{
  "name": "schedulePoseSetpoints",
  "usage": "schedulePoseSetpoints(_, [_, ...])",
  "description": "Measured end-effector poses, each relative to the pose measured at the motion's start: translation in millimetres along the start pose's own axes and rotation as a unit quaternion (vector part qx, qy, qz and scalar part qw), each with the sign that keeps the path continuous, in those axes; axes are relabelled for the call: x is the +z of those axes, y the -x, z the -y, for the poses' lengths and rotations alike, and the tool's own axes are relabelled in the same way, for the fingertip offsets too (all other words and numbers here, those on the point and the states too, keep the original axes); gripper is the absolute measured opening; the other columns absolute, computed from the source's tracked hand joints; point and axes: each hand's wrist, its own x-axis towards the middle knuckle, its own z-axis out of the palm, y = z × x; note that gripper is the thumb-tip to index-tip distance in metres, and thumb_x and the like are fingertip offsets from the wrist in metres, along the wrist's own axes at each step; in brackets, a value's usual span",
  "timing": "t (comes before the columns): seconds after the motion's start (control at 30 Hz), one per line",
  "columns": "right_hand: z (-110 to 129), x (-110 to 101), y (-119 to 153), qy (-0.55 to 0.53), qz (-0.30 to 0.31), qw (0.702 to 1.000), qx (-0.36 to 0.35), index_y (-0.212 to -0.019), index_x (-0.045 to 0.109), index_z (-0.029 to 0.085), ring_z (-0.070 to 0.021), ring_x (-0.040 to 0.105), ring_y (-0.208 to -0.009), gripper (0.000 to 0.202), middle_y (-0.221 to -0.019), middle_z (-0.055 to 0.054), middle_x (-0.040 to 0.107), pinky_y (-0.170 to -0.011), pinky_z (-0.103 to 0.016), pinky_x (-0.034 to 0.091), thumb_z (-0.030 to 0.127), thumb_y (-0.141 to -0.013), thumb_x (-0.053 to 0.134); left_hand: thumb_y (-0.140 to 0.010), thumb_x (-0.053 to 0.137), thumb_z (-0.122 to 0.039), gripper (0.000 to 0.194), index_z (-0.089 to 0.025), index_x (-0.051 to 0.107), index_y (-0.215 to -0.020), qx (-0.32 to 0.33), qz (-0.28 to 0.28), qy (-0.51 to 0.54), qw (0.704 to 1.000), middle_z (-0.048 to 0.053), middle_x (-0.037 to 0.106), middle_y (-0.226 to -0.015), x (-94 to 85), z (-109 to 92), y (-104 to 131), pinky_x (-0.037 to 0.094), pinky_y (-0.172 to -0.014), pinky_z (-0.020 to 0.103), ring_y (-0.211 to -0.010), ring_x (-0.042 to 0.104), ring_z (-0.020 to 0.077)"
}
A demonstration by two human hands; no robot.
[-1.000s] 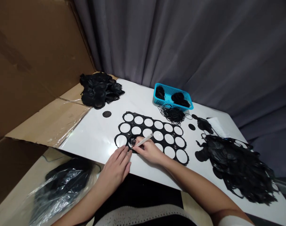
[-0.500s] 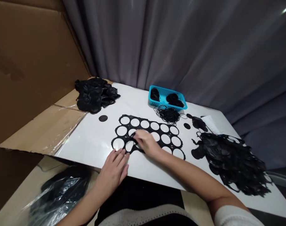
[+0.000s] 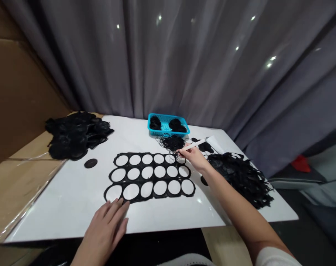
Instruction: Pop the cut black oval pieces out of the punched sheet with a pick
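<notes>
A thin black rubber-like sheet (image 3: 154, 180) with rows of round holes lies flat on the white table (image 3: 162, 214). My left hand (image 3: 107, 221) rests with outstretched fingers at the sheet's near left edge. Beyond the sheet's far right corner, my right hand (image 3: 194, 156) pinches a slim white stick-like tool (image 3: 194, 144); its exact kind is unclear. Thin black rings show at the right fingertips, beside a loose pile of black rings (image 3: 172, 142). Whether the fingers or the tool hold any ring, I cannot tell.
Behind the ring pile stands a blue basket (image 3: 168, 133) holding black bundles. A heap of black sheets (image 3: 76, 135) lies on the left, near a black disc (image 3: 91, 163). Black scrap (image 3: 240, 177) is heaped at right, with white paper (image 3: 215, 144) behind. Cardboard (image 3: 26, 166) borders the left side.
My right hand has left the middle of the sheet and moved right and away to the ring pile. The white tool now shows in it. My left hand stays by the near edge; the view has shifted.
</notes>
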Motion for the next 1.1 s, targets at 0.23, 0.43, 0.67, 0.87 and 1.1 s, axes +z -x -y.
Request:
schedulePoseSetpoints(0.23, [13.5, 12.3, -65.7, 0.015, 0.047, 0.998, 0.046, -0.068, 0.052, 0.019, -0.0148, 0.067, -0.074, 0.03, -0.08, -0.005, 0.071, -0.067, -0.029, 0.06, 0.028, -0.075, 0.08, -0.097, 0.053, -0.033, 0.023, -0.026, 0.067, -0.115, -0.007, 0.002, 0.035, 0.999, 0.005, 0.071, -0.105, -6.6, 6.2, -17.1, 0.051, -0.079, 0.035, -0.093, 0.064, 0.0224])
schedulePoseSetpoints(0.43, [-2.6, 34.4, -125.5, 0.127, -0.024, 0.99, 0.055, -0.061, 0.053, 0.018, -0.0125, 0.057, -0.051, 0.027, -0.06, 0.001, 0.057, -0.047, -0.026, 0.05, 0.007, -0.072, 0.076, -0.098, 0.052, -0.03, 0.027, -0.025, 0.066, -0.121, -0.034, 0.02, 0.026, 0.999, 0.007, 0.07, -0.112, -12.6, -7.9, -15.7, 0.052, -0.082, 0.036, -0.098, 0.064, 0.0233])
schedulePoseSetpoints(0.67, [-5.9, 5.1, -125.2, 0.218, -0.083, 0.972, 0.015, -0.06, 0.053, 0.02, -0.0132, 0.05, -0.054, 0.025, -0.058, 0.003, 0.052, -0.053, -0.026, 0.04, 0.013, -0.073, 0.074, -0.099, 0.053, -0.027, 0.03, -0.025, 0.063, -0.127, -0.037, 0.053, 0.049, 0.997, 0.008, 0.067, -0.119, -15.2, -3.1, -8.4, 0.051, -0.089, 0.038, -0.107, 0.062, 0.0242])
schedulePoseSetpoints(0.87, [1.9, -17.6, -83.9, 0.233, -0.101, 0.965, -0.065, -0.066, 0.048, 0.022, -0.014, 0.045, -0.059, 0.025, -0.057, 0.006, 0.047, -0.061, -0.027, 0.035, 0.028, -0.082, 0.065, -0.098, 0.052, -0.029, 0.024, -0.026, 0.067, -0.116, -0.05, 0.041, 0.078, 0.995, 0.006, 0.069, -0.106, -16.5, 2.9, -31.6, 0.051, -0.079, 0.036, -0.094, 0.064, 0.0219])
schedulePoseSetpoints(1.1, [-40.7, -5.2, 77.5, 0.287, 0.087, 0.952, -0.064, -0.08, 0.055, 0.025, -0.02, 0.057, -0.069, 0.023, -0.075, -0.002, 0.062, -0.065, -0.032, 0.042, 0.039, -0.097, 0.051, -0.099, 0.05, -0.024, 0.019, -0.021, 0.066, -0.108, -0.059, 0.034, 0.078, 0.995, 0.008, 0.066, -0.108, -16.7, 13.0, -52.9, 0.051, -0.083, 0.036, -0.098, 0.063, 0.0222])
